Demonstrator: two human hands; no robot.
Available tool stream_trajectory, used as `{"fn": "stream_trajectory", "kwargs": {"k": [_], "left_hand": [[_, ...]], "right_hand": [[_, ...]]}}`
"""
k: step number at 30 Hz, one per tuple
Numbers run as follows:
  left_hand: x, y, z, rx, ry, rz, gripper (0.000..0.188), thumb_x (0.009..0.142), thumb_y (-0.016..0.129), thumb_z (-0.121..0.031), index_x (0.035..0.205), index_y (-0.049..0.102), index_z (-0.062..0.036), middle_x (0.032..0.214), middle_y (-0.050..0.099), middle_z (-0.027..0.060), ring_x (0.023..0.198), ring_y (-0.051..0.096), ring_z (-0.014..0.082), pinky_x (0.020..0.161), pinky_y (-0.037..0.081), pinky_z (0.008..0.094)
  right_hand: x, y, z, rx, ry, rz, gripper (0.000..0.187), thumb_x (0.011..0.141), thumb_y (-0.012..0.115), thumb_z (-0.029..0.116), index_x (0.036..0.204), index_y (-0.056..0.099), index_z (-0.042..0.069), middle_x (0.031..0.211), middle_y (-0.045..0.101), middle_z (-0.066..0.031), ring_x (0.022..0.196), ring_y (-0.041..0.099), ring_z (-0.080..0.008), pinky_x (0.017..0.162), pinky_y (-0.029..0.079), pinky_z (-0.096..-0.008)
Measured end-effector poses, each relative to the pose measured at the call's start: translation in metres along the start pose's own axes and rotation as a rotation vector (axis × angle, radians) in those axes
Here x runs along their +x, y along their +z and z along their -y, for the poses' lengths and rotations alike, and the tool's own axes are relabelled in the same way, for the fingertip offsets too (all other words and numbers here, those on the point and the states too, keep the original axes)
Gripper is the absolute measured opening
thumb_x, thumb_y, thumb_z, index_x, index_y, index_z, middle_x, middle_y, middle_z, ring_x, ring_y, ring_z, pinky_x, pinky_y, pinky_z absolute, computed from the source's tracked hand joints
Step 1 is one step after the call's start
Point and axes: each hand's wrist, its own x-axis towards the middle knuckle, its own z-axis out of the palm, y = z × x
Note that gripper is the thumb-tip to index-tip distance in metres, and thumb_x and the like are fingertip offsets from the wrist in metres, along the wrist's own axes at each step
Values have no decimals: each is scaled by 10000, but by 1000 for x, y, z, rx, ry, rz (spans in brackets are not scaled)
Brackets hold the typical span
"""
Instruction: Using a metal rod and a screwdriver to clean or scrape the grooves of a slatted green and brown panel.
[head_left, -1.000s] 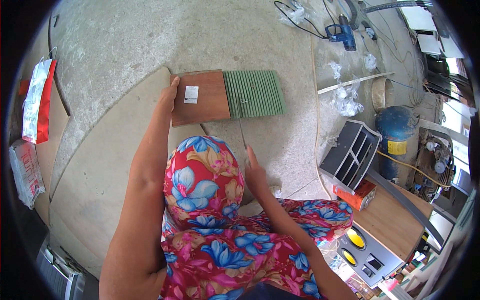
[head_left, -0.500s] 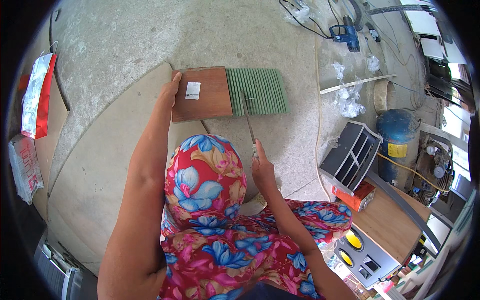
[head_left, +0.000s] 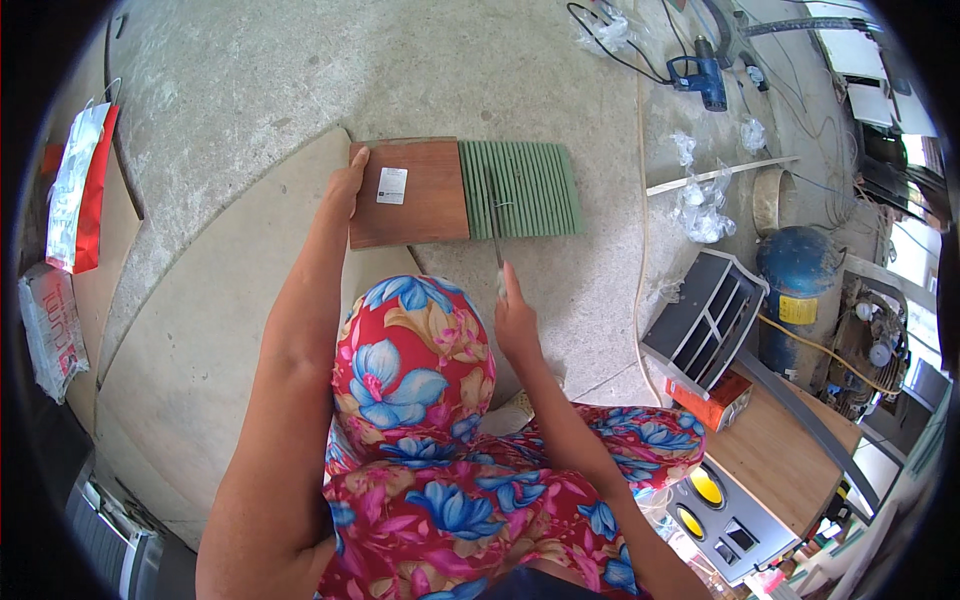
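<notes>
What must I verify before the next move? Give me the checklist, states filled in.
1. Flat reddish-brown wooden panel held at its left edge by the left hand: ok.
2. Slim grey metal-looking tool gripped by the right hand: ok.
3. That tool's far end over the ridged green rectangular piece: ok.
4. Whether it touches the ridges: cannot tell.
5. Pistol-shaped blue power tool apart from both hands: ok.

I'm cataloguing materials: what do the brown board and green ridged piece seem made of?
Brown board: probably wood or veneer, smooth, by its reddish-brown streaks. Green ridged piece: matte, perhaps painted wood or foam; its dull ridges leave it open.
</notes>
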Motion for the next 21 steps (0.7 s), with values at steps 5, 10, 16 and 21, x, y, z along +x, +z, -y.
{"fn": "stream_trajectory", "kwargs": {"k": [5, 10, 16, 21], "left_hand": [[-6, 4, -13, 53, -15, -3, 823, 795, 622, -552, 1198, 493, 155, 1244, 524, 262, 1179, 496, 320, 983, 373, 354], [-14, 10, -3, 8, -13, 2, 817, 800, 616, -553, 1189, 499, 156, 1242, 526, 259, 1165, 505, 317, 979, 377, 357], [-38, 4, -32, 37, -4, -38, 800, 803, 621, -544, 1185, 508, 150, 1241, 528, 252, 1165, 508, 302, 981, 376, 356], [-22, 11, -18, 28, -6, 3, 813, 796, 628, -550, 1186, 504, 153, 1238, 532, 250, 1164, 512, 296, 979, 379, 351]], "right_hand": [[30, -10, 15, -24, -32, -8, 539, 896, 430, 83, 1418, 292, 107, 1278, 478, -266, 1148, 491, -419, 917, 429, -429], [38, 3, 4, -101, -55, -35, 567, 901, 430, 94, 1436, 252, 157, 1114, 561, -296, 980, 563, -460, 814, 447, -497], [2, -1, -8, -19, -29, 5, 558, 886, 450, 65, 1418, 285, 109, 1228, 516, -267, 1087, 525, -433, 884, 444, -446], [58, 0, 1, -131, -123, -49, 591, 880, 424, 63, 1438, 249, 153, 1093, 571, -292, 954, 567, -469, 813, 442, -493]]}}
